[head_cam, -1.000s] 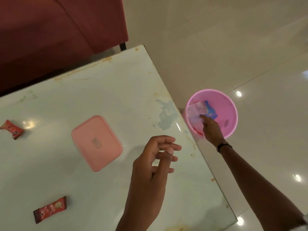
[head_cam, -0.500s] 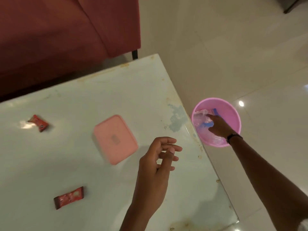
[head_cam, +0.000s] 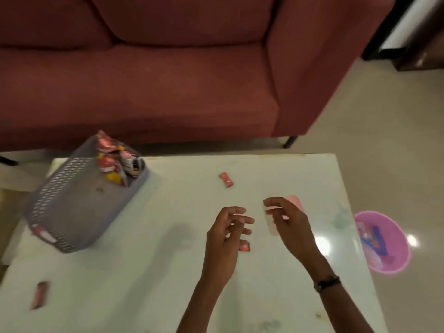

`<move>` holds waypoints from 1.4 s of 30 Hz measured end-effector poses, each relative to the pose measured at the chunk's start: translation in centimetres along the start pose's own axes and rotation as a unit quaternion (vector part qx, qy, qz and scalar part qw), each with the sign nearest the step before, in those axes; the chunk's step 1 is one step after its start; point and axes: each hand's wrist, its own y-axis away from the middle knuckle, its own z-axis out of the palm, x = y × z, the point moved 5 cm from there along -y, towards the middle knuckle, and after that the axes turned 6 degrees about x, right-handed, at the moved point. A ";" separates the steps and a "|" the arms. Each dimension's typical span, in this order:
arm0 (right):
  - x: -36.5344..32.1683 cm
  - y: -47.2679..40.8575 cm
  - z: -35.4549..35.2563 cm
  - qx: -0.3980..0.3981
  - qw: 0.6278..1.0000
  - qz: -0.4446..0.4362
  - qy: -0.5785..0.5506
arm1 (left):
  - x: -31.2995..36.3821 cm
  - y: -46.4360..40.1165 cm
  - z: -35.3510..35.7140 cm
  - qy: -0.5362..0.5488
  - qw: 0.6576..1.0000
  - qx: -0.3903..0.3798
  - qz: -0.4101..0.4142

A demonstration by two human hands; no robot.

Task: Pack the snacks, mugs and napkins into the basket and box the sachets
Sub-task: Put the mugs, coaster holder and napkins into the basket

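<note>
Both hands, left hand (head_cam: 223, 239) and right hand (head_cam: 289, 221), hover empty with fingers loosely spread; far sachet (head_cam: 226, 179) lies diagonally.

Single head-worn view, wide-angle, looking forward and steeply down from above near table (head_cam: 168, 272) edge. Facing toward red sofa (head_cam: 168, 80) filling upper frame. Both forearms entering from bottom, left hand (head_cam: 225, 239) and right hand (head_cam: 290, 224) sitting close, mid-frame. Grey basket (head_cam: 72, 212) showing at left, pink bin (head_cam: 394, 255) on floor at right edge. Frame blurring slightly. No second view sharing scene.
</note>
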 end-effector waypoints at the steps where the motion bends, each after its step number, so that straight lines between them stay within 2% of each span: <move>1: -2.3 0.5 2.8 -0.018 1.000 -0.009 -0.007 | 0.2 0.0 -3.1 0.006 1.000 0.021 -0.002; 6: -11.0 3.0 17.1 -0.086 0.995 -0.050 -0.018 | -0.8 0.1 -19.0 0.021 0.996 0.091 -0.014; 13: -17.6 6.9 38.1 -0.139 0.988 -0.057 -0.025 | -5.1 -1.4 -40.3 0.005 0.988 0.151 -0.042; 20: -22.5 12.1 56.5 -0.252 0.964 -0.088 -0.012 | -10.7 -3.0 -56.1 0.002 0.963 0.255 -0.086; 23: -23.4 13.8 61.8 -0.292 0.952 -0.095 0.004 | -12.6 -3.2 -60.6 0.014 0.938 0.330 -0.106; 26: -24.2 14.5 66.4 -0.308 0.945 -0.106 0.025 | -14.1 -3.2 -64.5 -0.004 0.898 0.427 -0.107; 29: -25.3 14.1 70.6 -0.298 0.946 -0.123 0.036 | -15.6 -4.3 -67.3 -0.016 0.871 0.471 -0.137; 31: -26.1 13.7 73.1 -0.294 0.948 -0.118 0.032 | -16.4 -5.6 -68.6 -0.016 0.869 0.469 -0.154; 34: -26.7 13.3 76.3 -0.303 0.946 -0.111 0.018 | -17.2 -7.7 -69.8 0.001 0.886 0.444 -0.135; 38: -26.4 13.0 78.8 -0.332 0.941 -0.065 -0.014 | -18.0 -9.5 -70.9 0.016 0.893 0.431 -0.126; 42: -26.3 12.1 79.5 -0.331 0.939 -0.088 -0.016 | -18.5 -9.8 -71.2 0.012 0.895 0.438 -0.083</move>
